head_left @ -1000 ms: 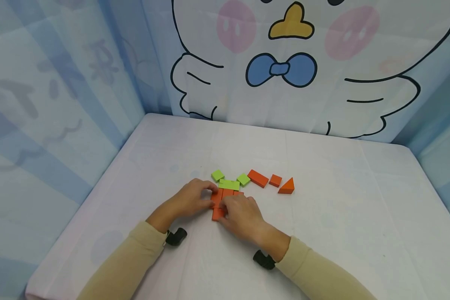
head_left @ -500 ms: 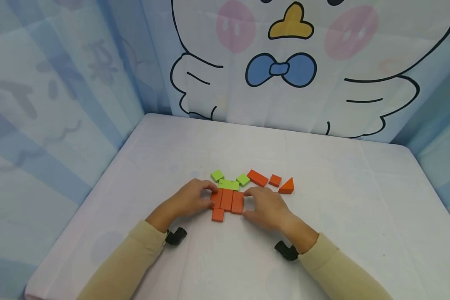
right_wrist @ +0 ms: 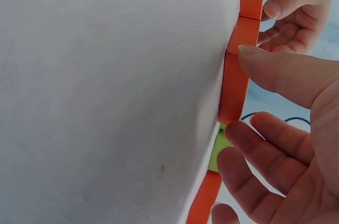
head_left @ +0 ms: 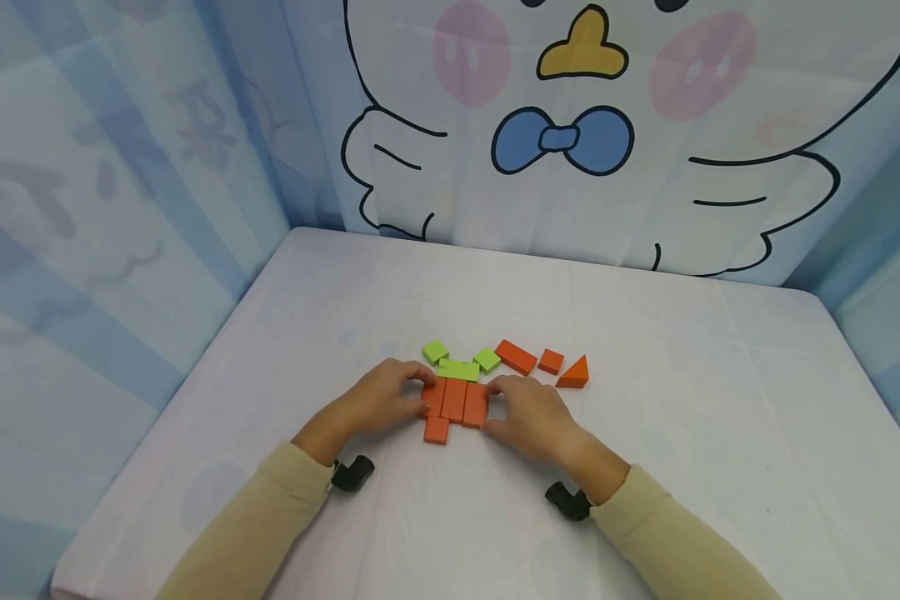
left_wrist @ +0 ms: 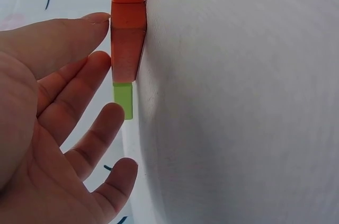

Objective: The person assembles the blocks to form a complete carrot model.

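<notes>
White cloth covers the table (head_left: 645, 400), and a big cartoon bird curtain (head_left: 592, 133) hangs behind it. Near the middle of the table lies a row of three orange blocks (head_left: 455, 400), side by side and touching.

The left hand (head_left: 386, 398) rests on the table at the left end of that row. Its fingers are gently bent and a little spread, and the tips press the side of the row. The right hand (head_left: 528, 412) does the same at the right end, with its thumb (right_wrist: 275, 73) flat on the block's edge and its fingers loose and apart.

Just behind the row lies a long green block (head_left: 459, 369), touching it. Two small green squares (head_left: 435, 351) sit at its back corners. One small orange block (head_left: 436, 430) lies just in front of the row, at its left end. To the right of the row, a little way off, lie an orange slab (head_left: 516, 357), a small orange square (head_left: 550, 362) and an orange triangle (head_left: 574, 372).
</notes>
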A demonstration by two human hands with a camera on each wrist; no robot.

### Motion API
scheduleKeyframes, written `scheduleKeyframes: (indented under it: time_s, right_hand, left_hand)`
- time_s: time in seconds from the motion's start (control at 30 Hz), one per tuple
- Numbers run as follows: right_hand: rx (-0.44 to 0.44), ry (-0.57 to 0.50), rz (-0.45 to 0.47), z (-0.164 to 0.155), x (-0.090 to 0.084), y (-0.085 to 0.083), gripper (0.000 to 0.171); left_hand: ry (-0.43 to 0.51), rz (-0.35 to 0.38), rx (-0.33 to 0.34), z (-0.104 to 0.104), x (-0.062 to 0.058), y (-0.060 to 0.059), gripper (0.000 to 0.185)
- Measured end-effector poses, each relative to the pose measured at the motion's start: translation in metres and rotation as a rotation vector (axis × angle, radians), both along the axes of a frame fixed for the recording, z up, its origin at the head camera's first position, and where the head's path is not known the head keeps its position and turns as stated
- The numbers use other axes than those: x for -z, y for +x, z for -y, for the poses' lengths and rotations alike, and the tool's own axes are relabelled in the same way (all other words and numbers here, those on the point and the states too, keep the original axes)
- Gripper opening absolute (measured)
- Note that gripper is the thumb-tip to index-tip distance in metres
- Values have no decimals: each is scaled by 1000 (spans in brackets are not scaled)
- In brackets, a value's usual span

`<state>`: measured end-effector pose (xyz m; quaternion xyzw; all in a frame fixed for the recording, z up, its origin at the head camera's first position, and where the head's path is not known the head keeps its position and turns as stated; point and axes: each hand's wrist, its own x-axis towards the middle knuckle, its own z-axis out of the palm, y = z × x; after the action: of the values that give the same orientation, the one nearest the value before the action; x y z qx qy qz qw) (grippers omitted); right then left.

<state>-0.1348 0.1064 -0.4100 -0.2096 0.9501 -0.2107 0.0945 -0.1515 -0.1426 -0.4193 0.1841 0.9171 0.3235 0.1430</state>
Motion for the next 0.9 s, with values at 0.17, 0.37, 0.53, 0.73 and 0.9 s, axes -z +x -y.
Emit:
scheduleKeyframes:
  time_s: [0.17, 0.37, 0.53, 0.73, 0.9]
  right_hand:
    - [5, 2, -2, 0, 0, 0, 45]
    - [9, -10, 16, 0, 0, 1, 46]
    - [22, -33, 45, -5, -1, -2, 47]
    - [56, -82, 62, -23, -14, -14, 48]
    - [80, -25, 14, -43, -28, -32, 48]
  left_hand:
    - [2, 0, 1, 0, 0, 0, 36]
    - [5, 1, 2, -1, 0, 0, 36]
    - [18, -3, 12, 0, 0, 0, 35]
    - [24, -3, 10, 1, 0, -1, 35]
    - [23, 9, -2, 0, 1, -2, 35]
